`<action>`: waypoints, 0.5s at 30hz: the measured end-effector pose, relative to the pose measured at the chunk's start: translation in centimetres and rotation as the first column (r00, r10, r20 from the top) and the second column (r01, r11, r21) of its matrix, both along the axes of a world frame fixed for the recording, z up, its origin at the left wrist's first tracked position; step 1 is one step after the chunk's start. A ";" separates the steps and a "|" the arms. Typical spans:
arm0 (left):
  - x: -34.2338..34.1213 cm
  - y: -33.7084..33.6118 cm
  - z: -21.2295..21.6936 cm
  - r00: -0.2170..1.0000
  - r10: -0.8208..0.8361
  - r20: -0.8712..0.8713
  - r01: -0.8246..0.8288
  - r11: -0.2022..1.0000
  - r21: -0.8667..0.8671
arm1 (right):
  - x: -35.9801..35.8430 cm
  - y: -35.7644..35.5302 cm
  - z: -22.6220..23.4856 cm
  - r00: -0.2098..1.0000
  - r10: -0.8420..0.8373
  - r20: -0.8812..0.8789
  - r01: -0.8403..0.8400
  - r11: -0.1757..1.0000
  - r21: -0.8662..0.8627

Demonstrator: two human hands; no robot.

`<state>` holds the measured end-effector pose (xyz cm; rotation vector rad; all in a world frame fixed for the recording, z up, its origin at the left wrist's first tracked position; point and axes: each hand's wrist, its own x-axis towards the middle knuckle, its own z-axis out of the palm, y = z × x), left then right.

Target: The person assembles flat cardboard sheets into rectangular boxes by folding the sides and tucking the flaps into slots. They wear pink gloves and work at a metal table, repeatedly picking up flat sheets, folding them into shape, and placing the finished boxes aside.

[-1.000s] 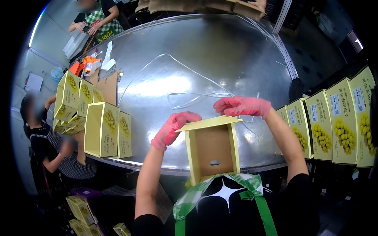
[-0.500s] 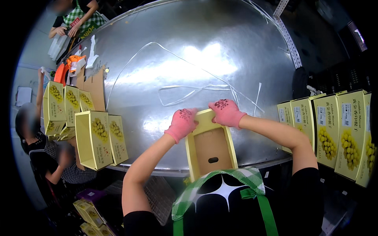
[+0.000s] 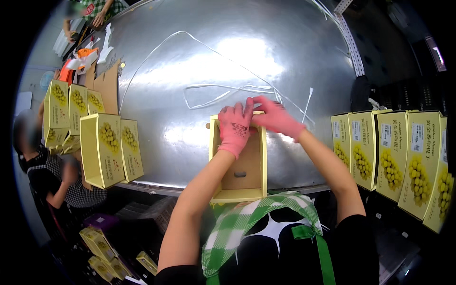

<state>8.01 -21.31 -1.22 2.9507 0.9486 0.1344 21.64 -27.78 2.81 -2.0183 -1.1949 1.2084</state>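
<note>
A shallow yellow cardboard box [image 3: 214, 183] with a brown inside and an oval hole lies in front of me at the table's near edge, its open side up. My left hand [image 3: 233, 127], in a pink glove, reaches over the box's far end, fingers closed on the end panel. From the right, my right hand [image 3: 280, 118], also gloved in pink, holds the same far end with its fingers bent over the edge. The fingertips of both hands nearly meet there and hide most of the end panel.
Upright yellow boxes with grape pictures stand at the left [image 3: 108, 147] and in a row at the right [image 3: 392, 152]. White strapping [image 3: 209, 90] lies loose on the metal table [image 3: 166, 137]. Brown cardboard [image 3: 105, 88] lies far left. Two co-workers are at the left side.
Both hands have shifted from the top corners of the end panel to its middle, the left one now over the box's inside. The box sits slightly further left and its near end shows.
</note>
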 end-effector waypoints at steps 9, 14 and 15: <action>-0.8 -1.1 -4.9 0.954 -0.069 0.293 -0.029 0.948 0.317 | -3.0 -3.5 -4.4 0.810 -0.276 -0.518 0.373 0.924 0.090; -0.7 -1.0 -7.5 0.883 -0.116 0.455 -0.075 0.922 0.380 | -3.4 -4.0 -5.1 0.839 -0.283 -0.464 0.373 0.921 0.112; -0.8 -0.8 -7.6 0.881 -0.131 0.454 -0.075 0.909 0.409 | -3.4 -3.9 -5.1 0.845 -0.291 -0.448 0.378 0.919 0.116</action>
